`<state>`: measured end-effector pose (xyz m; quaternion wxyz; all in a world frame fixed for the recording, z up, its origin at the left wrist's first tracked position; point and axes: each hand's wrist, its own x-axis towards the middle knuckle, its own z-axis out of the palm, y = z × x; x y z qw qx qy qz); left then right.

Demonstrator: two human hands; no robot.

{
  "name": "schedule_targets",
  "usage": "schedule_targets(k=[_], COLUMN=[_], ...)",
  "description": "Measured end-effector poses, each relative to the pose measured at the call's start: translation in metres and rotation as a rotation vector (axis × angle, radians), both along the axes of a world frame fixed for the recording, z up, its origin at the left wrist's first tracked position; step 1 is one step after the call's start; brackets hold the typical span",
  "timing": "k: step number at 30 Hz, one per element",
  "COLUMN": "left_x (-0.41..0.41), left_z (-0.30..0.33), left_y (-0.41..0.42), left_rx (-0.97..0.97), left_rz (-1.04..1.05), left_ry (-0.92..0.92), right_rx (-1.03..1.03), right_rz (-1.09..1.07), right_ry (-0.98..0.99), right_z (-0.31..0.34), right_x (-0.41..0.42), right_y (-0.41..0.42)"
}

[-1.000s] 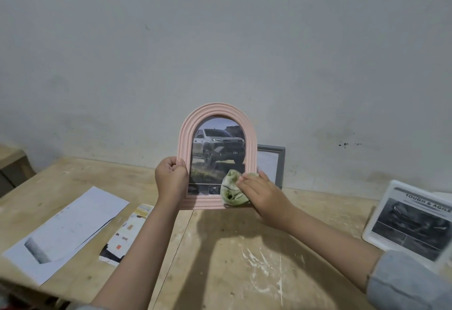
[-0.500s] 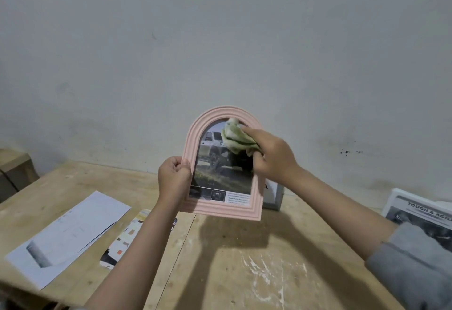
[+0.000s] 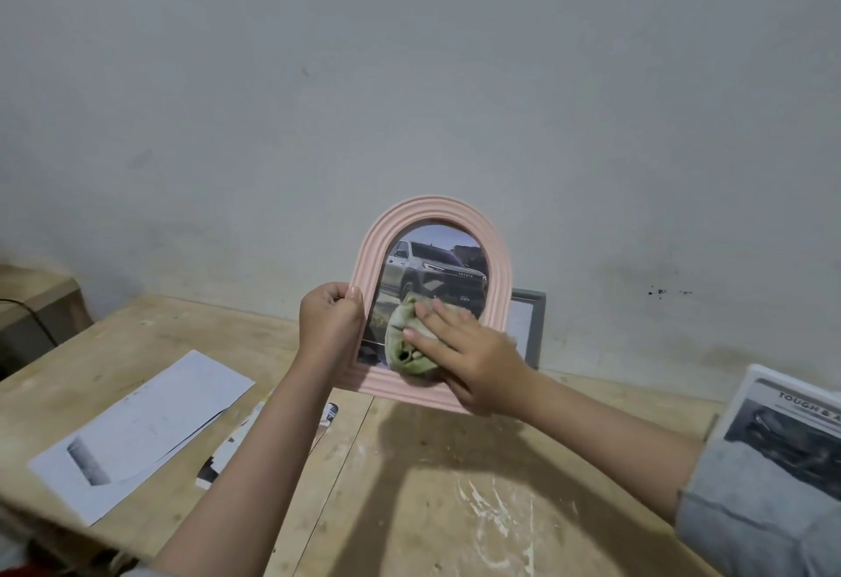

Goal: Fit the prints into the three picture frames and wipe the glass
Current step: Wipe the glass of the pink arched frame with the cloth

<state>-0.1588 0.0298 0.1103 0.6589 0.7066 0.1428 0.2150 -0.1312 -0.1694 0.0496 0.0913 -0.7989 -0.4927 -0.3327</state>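
I hold a pink arched picture frame (image 3: 497, 258) upright above the wooden table (image 3: 409, 485), with a print of a silver pickup truck behind its glass. My left hand (image 3: 331, 321) grips the frame's left edge. My right hand (image 3: 468, 351) presses a crumpled green cloth (image 3: 405, 340) against the lower part of the glass. A grey rectangular frame (image 3: 534, 326) leans on the wall behind, partly hidden. A white frame (image 3: 792, 431) holding a dark print with the words "TOUGH &" lies at the right.
Loose sheets of paper (image 3: 136, 431) lie on the left of the table, with colour prints (image 3: 227, 453) partly under my left forearm. A dark box (image 3: 32, 317) stands at the far left. The grey wall rises right behind the table.
My right hand has swept the cloth from the top of the glass down to its lower part. The frame has tilted back to nearly upright.
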Motion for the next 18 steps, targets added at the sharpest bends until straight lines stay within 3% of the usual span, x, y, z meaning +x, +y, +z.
schedule_targets(k=[3, 7, 12, 14, 16, 18], left_x=[0.004, 0.007, 0.008, 0.007, 0.005, 0.005], left_z=[-0.004, -0.009, -0.012, -0.012, -0.011, -0.008], left_y=[0.002, 0.004, 0.003, 0.002, 0.001, 0.0], left_rx=[-0.008, -0.032, -0.01, 0.014, 0.032, 0.053], left_rz=[0.035, 0.097, 0.094, 0.071, 0.05, 0.027], left_ry=[0.014, 0.032, 0.044, 0.045, 0.037, 0.022], right_rx=[0.016, 0.14, 0.211, 0.256, 0.4, 0.502], right_rz=[0.056, 0.132, 0.102, 0.135, 0.126, 0.033], right_ry=[0.067, 0.298, 0.885, 1.021, 0.956, 0.604], right_z=[-0.012, 0.004, 0.046, 0.066, 0.087, 0.101], right_x=[-0.009, -0.023, -0.021, -0.009, 0.001, 0.014], right_y=[0.004, 0.007, 0.01, 0.006, 0.004, -0.001])
